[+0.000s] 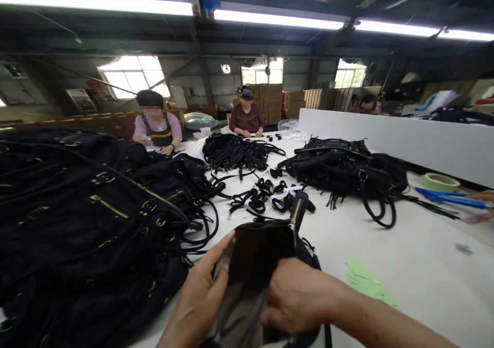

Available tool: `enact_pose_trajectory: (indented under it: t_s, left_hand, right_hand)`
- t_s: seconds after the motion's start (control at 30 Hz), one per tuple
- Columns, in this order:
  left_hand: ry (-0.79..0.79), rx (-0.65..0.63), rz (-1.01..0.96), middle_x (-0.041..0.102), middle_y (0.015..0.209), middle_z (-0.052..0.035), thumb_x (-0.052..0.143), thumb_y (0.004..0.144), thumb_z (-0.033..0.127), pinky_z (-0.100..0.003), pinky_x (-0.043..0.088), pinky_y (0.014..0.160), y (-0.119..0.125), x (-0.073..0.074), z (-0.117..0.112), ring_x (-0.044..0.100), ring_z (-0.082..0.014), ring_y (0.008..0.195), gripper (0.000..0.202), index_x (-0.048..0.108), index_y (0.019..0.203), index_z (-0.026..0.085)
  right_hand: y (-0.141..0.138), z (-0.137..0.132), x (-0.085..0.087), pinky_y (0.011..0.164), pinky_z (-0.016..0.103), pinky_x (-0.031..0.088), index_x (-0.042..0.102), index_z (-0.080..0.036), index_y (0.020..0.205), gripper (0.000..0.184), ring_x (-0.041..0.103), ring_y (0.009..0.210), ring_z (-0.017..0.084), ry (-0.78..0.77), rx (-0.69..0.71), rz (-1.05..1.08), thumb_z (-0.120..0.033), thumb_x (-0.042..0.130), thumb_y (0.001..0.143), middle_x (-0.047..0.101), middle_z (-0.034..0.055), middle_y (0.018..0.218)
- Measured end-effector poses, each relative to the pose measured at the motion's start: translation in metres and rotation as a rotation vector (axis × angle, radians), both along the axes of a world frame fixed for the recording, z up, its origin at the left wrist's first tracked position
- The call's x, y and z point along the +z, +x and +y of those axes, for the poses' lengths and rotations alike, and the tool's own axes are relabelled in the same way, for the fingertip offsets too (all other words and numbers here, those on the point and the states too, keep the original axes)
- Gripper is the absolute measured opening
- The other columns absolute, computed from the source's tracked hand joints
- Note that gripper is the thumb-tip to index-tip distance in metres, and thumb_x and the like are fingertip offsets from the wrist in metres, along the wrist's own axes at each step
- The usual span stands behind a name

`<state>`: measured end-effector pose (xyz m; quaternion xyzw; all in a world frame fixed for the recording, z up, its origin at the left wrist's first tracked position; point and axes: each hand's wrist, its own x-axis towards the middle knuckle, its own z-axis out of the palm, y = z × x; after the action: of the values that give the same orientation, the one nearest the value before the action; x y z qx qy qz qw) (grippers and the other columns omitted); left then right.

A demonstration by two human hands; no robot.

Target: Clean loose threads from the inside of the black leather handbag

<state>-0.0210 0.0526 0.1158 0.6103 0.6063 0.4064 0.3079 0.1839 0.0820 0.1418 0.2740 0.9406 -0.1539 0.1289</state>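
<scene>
Both my hands work at the mouth of a black bag (pixel 262 250) held up close to me, its grey lining (pixel 235 312) turned out at the front. My left hand (pixel 203 286) grips the opening's left edge, with the fingers spread over the fabric. My right hand (pixel 297 296) is closed on the lining and bag edge, with its fingertips partly hidden in the folds. A strap with a gold-coloured zip (pixel 297 214) rises behind the bag. The bag's lower part is hidden by my hands.
A large heap of black studded bags (pixel 88 209) fills the left of the white table (pixel 405 250). Black straps (pixel 235 152), loose strap pieces (pixel 266 196), another bag (pixel 343 165), green paper slips (pixel 366 281), green tape (pixel 440 182) and blue-handled scissors (pixel 447 197) lie on it. Seated co-workers (pixel 247 114) are beyond.
</scene>
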Motion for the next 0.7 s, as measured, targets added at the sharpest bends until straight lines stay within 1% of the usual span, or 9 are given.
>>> enact_pose_trajectory:
  t_s: [0.07,0.1,0.17,0.23,0.33,0.43,0.5,0.6,0.7]
  left_hand:
    - [-0.015,0.085,-0.064,0.057,0.135,-0.0022,0.049,0.078,0.034,-0.039,0.029,0.117,-0.009,-0.007,0.006,0.046,-0.0211,0.131,0.053,0.056,0.129,0.020]
    - [-0.025,0.126,-0.104,0.058,0.134,-0.0031,0.049,0.078,0.035,-0.040,0.030,0.116,-0.014,-0.011,0.008,0.046,-0.0221,0.131,0.053,0.058,0.127,0.019]
    - [-0.041,0.172,-0.160,0.057,0.135,-0.0041,0.052,0.078,0.040,-0.041,0.031,0.116,-0.019,-0.017,0.010,0.046,-0.0234,0.131,0.052,0.058,0.126,0.020]
    - [-0.047,0.194,-0.176,0.052,0.140,-0.0033,0.055,0.079,0.045,-0.042,0.029,0.116,-0.021,-0.021,0.006,0.042,-0.0232,0.134,0.059,0.049,0.134,0.024]
    - [-0.093,0.239,-0.146,0.046,0.145,-0.0042,0.057,0.079,0.051,-0.044,0.028,0.116,-0.023,-0.023,-0.007,0.039,-0.0240,0.136,0.072,0.035,0.143,0.027]
    - [-0.188,0.179,-0.068,0.054,0.137,-0.0083,0.053,0.080,0.049,-0.042,0.034,0.112,-0.029,-0.022,-0.020,0.046,-0.0276,0.130,0.063,0.049,0.134,0.018]
    - [-0.233,0.139,-0.056,0.062,0.127,-0.0087,0.051,0.080,0.046,-0.038,0.041,0.107,-0.034,-0.020,-0.026,0.053,-0.0288,0.123,0.055,0.057,0.126,0.016]
    - [-0.256,0.194,-0.175,0.066,0.120,-0.0084,0.052,0.079,0.046,-0.034,0.046,0.100,-0.036,-0.018,-0.029,0.057,-0.0287,0.117,0.054,0.060,0.121,0.014]
    - [-0.267,0.283,-0.351,0.065,0.121,-0.0092,0.055,0.076,0.046,-0.034,0.043,0.103,-0.031,-0.020,-0.029,0.055,-0.0281,0.120,0.056,0.058,0.121,0.013]
  right_hand:
    - [-0.006,0.000,-0.015,0.047,0.027,0.036,0.075,-0.014,0.079,0.040,0.061,0.058,0.022,-0.164,0.122,-0.229,-0.041,0.048,0.092,0.068,0.0090,0.066]
    - [-0.007,0.000,-0.019,0.044,0.026,0.032,0.076,-0.015,0.082,0.040,0.062,0.057,0.021,-0.207,0.138,-0.242,-0.041,0.046,0.093,0.069,0.0083,0.067]
    - [-0.007,0.004,-0.021,0.045,0.026,0.030,0.075,-0.018,0.088,0.039,0.064,0.063,0.021,-0.193,0.066,-0.097,-0.041,0.045,0.094,0.071,0.0074,0.074]
    - [-0.008,0.011,-0.018,0.050,0.026,0.034,0.074,-0.019,0.091,0.039,0.066,0.071,0.022,-0.138,-0.065,0.071,-0.043,0.044,0.094,0.072,0.0077,0.080]
    - [-0.019,0.019,-0.011,0.060,0.027,0.041,0.072,-0.019,0.094,0.035,0.067,0.079,0.024,-0.058,-0.212,0.182,-0.044,0.048,0.092,0.071,0.0083,0.084]
    - [-0.035,0.020,-0.012,0.068,0.029,0.047,0.068,-0.020,0.103,0.030,0.067,0.087,0.026,-0.067,-0.247,0.235,-0.043,0.060,0.086,0.071,0.0079,0.092]
    - [-0.046,0.017,-0.014,0.071,0.030,0.050,0.063,-0.016,0.110,0.037,0.067,0.088,0.028,-0.068,-0.251,0.243,-0.041,0.066,0.082,0.070,0.0106,0.097]
    - [-0.058,0.011,-0.015,0.068,0.034,0.052,0.061,-0.011,0.111,0.054,0.067,0.086,0.032,-0.058,-0.254,0.213,-0.049,0.072,0.075,0.069,0.0154,0.095]
    - [-0.064,0.005,-0.013,0.066,0.033,0.053,0.069,-0.011,0.098,0.058,0.068,0.081,0.033,-0.069,-0.267,0.179,-0.062,0.070,0.072,0.071,0.0156,0.089]
